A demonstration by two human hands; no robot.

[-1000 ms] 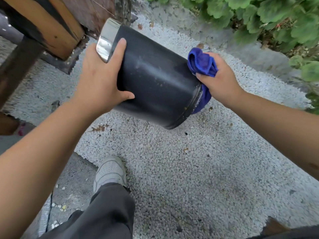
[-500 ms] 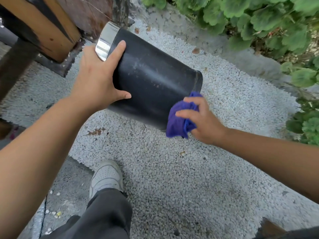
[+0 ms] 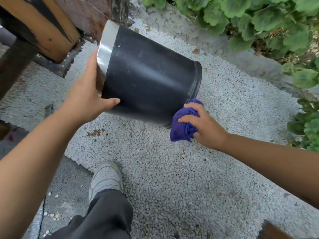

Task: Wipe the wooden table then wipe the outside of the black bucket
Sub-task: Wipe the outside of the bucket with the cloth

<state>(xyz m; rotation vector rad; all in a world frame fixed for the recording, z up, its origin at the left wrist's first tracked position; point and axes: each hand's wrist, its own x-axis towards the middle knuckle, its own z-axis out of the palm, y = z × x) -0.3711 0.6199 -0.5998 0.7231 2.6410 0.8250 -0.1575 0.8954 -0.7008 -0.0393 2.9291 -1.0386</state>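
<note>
The black bucket (image 3: 148, 76) is tipped on its side in the air above white gravel, its silver rim pointing up and left. My left hand (image 3: 86, 99) grips it at the rim end, thumb on the near wall. My right hand (image 3: 203, 125) holds a bunched blue cloth (image 3: 181, 125) against the lower edge of the bucket's base. A corner of the wooden table (image 3: 43, 26) shows at top left.
White gravel (image 3: 172, 169) covers the ground. Green plants (image 3: 259, 18) line the top and right behind a concrete kerb. My white shoe (image 3: 107, 178) and grey trouser leg stand below the bucket. A dark table leg (image 3: 13, 62) is at far left.
My right hand swept the cloth from the top of the bucket's base down to its lower edge. My left hand slid lower along the rim, and the bucket turned slightly.
</note>
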